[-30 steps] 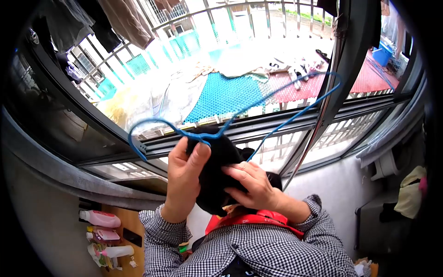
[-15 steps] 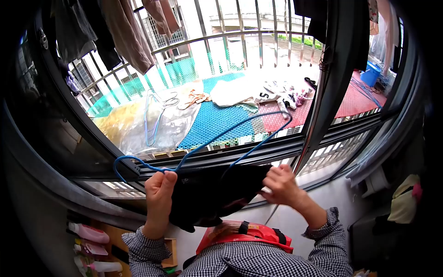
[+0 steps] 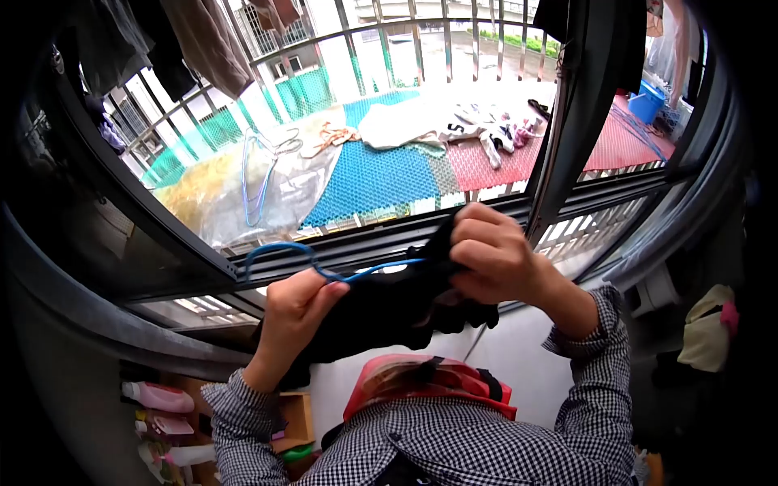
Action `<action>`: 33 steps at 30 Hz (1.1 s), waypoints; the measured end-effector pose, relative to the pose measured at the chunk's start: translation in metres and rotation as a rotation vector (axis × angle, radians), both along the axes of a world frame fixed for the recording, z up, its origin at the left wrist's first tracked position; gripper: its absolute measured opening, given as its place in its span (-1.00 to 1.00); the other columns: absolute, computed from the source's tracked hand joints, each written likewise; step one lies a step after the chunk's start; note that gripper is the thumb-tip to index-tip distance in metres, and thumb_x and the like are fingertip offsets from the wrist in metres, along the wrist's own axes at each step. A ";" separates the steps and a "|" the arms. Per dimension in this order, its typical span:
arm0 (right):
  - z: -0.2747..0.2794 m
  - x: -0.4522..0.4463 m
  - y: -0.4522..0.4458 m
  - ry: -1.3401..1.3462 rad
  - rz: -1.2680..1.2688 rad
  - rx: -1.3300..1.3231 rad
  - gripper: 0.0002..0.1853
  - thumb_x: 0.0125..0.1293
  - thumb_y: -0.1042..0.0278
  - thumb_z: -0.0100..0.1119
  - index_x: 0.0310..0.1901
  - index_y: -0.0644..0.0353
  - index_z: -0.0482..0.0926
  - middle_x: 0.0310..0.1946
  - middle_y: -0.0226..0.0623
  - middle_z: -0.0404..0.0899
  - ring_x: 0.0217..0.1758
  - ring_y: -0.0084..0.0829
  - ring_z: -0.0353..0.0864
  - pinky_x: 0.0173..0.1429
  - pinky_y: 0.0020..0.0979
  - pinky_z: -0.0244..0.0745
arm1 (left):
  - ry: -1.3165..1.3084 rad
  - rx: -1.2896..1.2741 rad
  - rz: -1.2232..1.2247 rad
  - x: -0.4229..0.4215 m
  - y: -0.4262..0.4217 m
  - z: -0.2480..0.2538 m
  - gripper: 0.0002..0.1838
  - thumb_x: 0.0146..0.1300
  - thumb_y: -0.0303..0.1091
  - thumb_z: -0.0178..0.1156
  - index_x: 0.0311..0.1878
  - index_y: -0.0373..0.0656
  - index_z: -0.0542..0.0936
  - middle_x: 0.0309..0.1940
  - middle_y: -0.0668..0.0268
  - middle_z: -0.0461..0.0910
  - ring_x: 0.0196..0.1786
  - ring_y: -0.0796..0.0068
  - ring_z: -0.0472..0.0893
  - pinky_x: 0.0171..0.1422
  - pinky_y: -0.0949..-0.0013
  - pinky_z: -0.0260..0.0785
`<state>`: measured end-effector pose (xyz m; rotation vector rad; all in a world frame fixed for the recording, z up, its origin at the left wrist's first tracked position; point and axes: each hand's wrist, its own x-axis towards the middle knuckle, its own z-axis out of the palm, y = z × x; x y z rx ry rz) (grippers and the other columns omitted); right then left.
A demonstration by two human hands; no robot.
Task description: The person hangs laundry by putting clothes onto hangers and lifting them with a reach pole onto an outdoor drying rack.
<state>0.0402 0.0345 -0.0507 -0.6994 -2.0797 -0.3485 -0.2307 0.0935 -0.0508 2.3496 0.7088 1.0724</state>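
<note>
A blue clothes hanger (image 3: 279, 247) lies across in front of me, its hook end pointing left. My left hand (image 3: 304, 304) is closed around it near the neck, thumb on top. Most of the hanger's body is hidden inside a black garment (image 3: 373, 312), which hangs below it. My right hand (image 3: 494, 251) has its fingers curled tightly on the garment's upper right part, near the hanger's far end. What kind of garment it is I cannot make out.
Beyond the window frame (image 3: 389, 235), white clothes (image 3: 405, 125) and hangers (image 3: 255, 182) lie on a ledge with blue and red matting (image 3: 373, 186). Metal bars stand behind. Clothes (image 3: 207, 44) hang at upper left. Bottles (image 3: 162, 397) stand at lower left; a blue bucket (image 3: 646, 104) is at right.
The black garment has been drawn over the hanger's wide end, which was bare before. My right hand has moved up, and my left hand slightly right. The view has tilted a little.
</note>
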 end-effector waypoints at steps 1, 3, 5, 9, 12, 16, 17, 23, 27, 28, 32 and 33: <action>-0.001 -0.015 0.003 0.050 0.074 -0.054 -0.73 -0.29 0.54 0.25 -0.56 0.18 0.31 -0.58 -0.34 0.29 -0.48 -0.36 0.34 -0.45 -0.40 0.31 | -0.009 -0.001 -0.003 0.007 -0.001 0.000 -0.72 0.19 -0.33 0.25 -0.54 -0.30 0.47 -0.73 0.31 0.29 -0.69 0.55 0.25 -0.60 0.46 0.08; 0.000 -0.026 0.001 0.027 0.141 -0.198 -0.71 -0.19 0.52 0.27 -0.33 0.21 0.47 -0.32 -0.25 0.44 -0.24 -0.31 0.45 -0.24 -0.38 0.44 | -0.039 0.020 0.017 0.009 0.003 0.000 -0.71 0.18 -0.34 0.25 -0.54 -0.30 0.45 -0.73 0.31 0.27 -0.69 0.56 0.24 -0.60 0.46 0.07; 0.015 -0.024 -0.006 0.062 0.111 -0.201 -0.57 -0.12 0.45 0.31 -0.12 0.19 0.48 -0.10 -0.15 0.43 -0.06 -0.23 0.47 -0.08 -0.34 0.48 | -0.105 -0.003 0.074 0.000 0.012 -0.004 -0.64 0.20 -0.31 0.25 -0.59 -0.27 0.37 -0.74 0.38 0.21 -0.67 0.64 0.17 -0.61 0.50 0.02; 0.005 0.002 -0.006 0.080 -0.223 -0.282 -0.54 0.05 0.39 0.33 0.02 0.22 0.47 -0.03 -0.01 0.49 -0.07 -0.20 0.57 -0.06 -0.32 0.53 | -0.259 -0.050 0.130 -0.016 0.013 -0.002 -0.68 0.21 -0.34 0.25 -0.58 -0.25 0.39 -0.73 0.48 0.21 -0.64 0.74 0.14 -0.60 0.57 -0.04; -0.009 0.008 -0.007 0.068 -0.262 -0.375 -0.76 0.14 0.51 0.22 -0.13 0.29 0.51 -0.39 -0.09 0.59 -0.41 -0.30 0.63 -0.35 -0.45 0.51 | -0.232 0.111 0.149 -0.020 0.016 0.003 -0.80 0.13 -0.40 0.29 -0.47 -0.30 0.50 -0.68 0.37 0.37 -0.60 0.67 0.32 -0.53 0.54 0.14; -0.015 0.004 -0.018 0.282 -0.273 -0.235 -0.87 0.19 0.53 0.18 -0.22 0.31 0.52 -0.56 -0.18 0.55 -0.58 -0.36 0.57 -0.48 -0.48 0.43 | -0.189 0.142 0.182 -0.048 0.043 -0.008 -0.71 0.18 -0.22 0.23 -0.38 -0.32 0.55 -0.59 0.28 0.49 -0.55 0.54 0.45 -0.44 0.48 0.27; -0.018 0.007 -0.024 0.380 -0.312 -0.295 -0.89 0.20 0.54 0.17 -0.23 0.32 0.53 -0.57 -0.19 0.53 -0.59 -0.39 0.54 -0.47 -0.50 0.40 | -0.178 0.073 0.221 -0.063 0.055 -0.018 -0.67 0.21 -0.17 0.19 -0.37 -0.32 0.55 -0.58 0.28 0.50 -0.54 0.53 0.45 -0.43 0.49 0.28; -0.040 -0.008 -0.026 0.458 -0.326 -0.319 -0.89 0.20 0.52 0.17 -0.25 0.34 0.53 -0.57 -0.20 0.52 -0.58 -0.39 0.52 -0.46 -0.49 0.38 | -0.138 0.157 0.238 -0.068 0.070 -0.035 -0.62 0.26 -0.06 0.11 -0.27 -0.27 0.58 -0.55 0.29 0.51 -0.50 0.51 0.47 -0.40 0.50 0.31; -0.045 -0.022 -0.019 0.432 -0.247 -0.227 -0.87 0.17 0.53 0.19 -0.25 0.35 0.53 -0.50 -0.15 0.55 -0.51 -0.35 0.55 -0.42 -0.47 0.40 | -0.080 0.035 0.128 -0.021 0.026 0.000 -0.57 0.19 -0.01 0.21 -0.10 -0.21 0.56 -0.54 0.32 0.52 -0.55 0.58 0.45 -0.45 0.53 0.30; -0.047 -0.021 -0.016 0.412 -0.218 -0.182 -0.87 0.17 0.53 0.20 -0.25 0.35 0.53 -0.48 -0.14 0.56 -0.50 -0.35 0.56 -0.42 -0.46 0.40 | -0.193 -0.028 0.108 -0.009 0.022 -0.001 -0.66 0.24 -0.11 0.19 -0.18 -0.24 0.58 -0.60 0.37 0.48 -0.60 0.67 0.39 -0.51 0.58 0.22; -0.046 -0.007 -0.022 0.457 -0.209 -0.230 -0.80 0.13 0.46 0.27 -0.21 0.34 0.58 -0.55 -0.26 0.47 -0.55 -0.41 0.45 -0.47 -0.48 0.34 | -0.191 -0.064 0.026 -0.002 0.033 0.003 -0.73 0.35 -0.26 0.08 -0.35 -0.28 0.57 -0.71 0.47 0.37 -0.64 0.75 0.30 -0.57 0.63 0.08; -0.052 -0.002 -0.023 0.450 -0.234 -0.185 -0.78 0.13 0.41 0.29 -0.20 0.32 0.60 -0.57 -0.32 0.43 -0.57 -0.46 0.40 -0.50 -0.49 0.30 | -0.185 -0.084 0.006 -0.002 0.031 0.003 -0.73 0.34 -0.26 0.08 -0.35 -0.28 0.57 -0.71 0.47 0.37 -0.64 0.75 0.30 -0.57 0.63 0.08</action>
